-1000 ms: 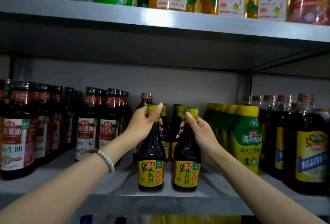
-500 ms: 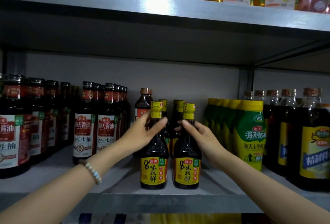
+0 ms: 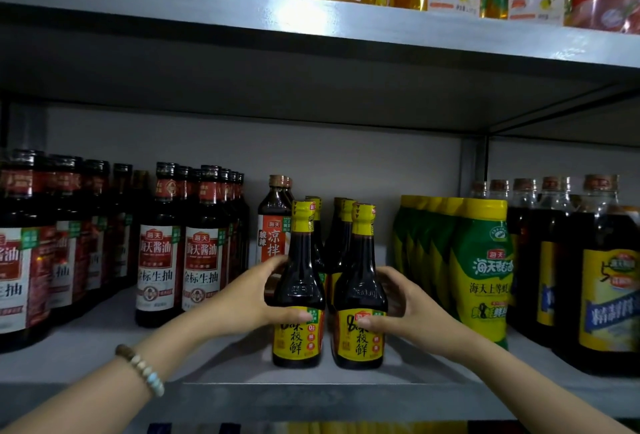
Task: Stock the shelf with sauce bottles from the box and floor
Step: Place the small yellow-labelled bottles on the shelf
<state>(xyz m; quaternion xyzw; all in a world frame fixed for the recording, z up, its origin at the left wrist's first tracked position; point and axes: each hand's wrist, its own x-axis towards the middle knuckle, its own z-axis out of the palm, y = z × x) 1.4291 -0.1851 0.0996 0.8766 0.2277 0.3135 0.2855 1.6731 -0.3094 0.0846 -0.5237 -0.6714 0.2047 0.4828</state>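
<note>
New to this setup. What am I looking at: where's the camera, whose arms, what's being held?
There is no machine here. A person works with bare hands, and the single view comes from a wide-angle camera worn on their head, looking forward and down. The left hand grips the left yellow-capped bottle, and the right hand grips the right yellow-capped bottle. Both bottles stand upright, side by side, near the front of the grey shelf, with more of the same kind behind them. To the left stand red-labelled sauce bottles, and to the right green-and-yellow bottles. A bead bracelet sits on the left wrist.
</note>
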